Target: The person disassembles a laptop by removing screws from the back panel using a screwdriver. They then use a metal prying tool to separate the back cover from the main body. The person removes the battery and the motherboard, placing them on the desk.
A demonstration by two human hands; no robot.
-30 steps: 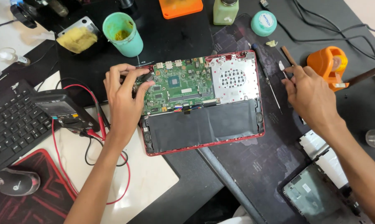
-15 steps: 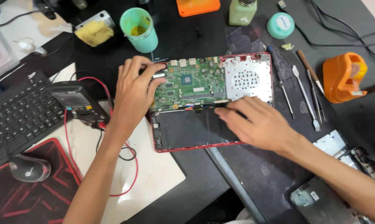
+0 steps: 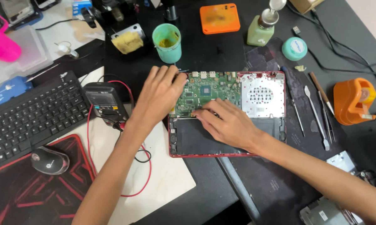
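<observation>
One opened red laptop (image 3: 227, 114), green board exposed. Two hands on it: left hand (image 3: 158, 98) flat, fingers loosely spread; right hand (image 3: 229, 125) fingers narrow, pressing board edge, shifted leftward since earlier.

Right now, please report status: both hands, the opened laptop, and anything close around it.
Left hand and right hand both flat on opened red laptop, fingertips on green board, holding nothing. Multimeter at laptop's left. Metal tools at its right.

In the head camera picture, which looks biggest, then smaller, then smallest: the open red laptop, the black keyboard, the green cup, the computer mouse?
1. Open red laptop
2. Black keyboard, cut off by the picture's edge, so it may be larger
3. Computer mouse and green cup look about alike
</observation>
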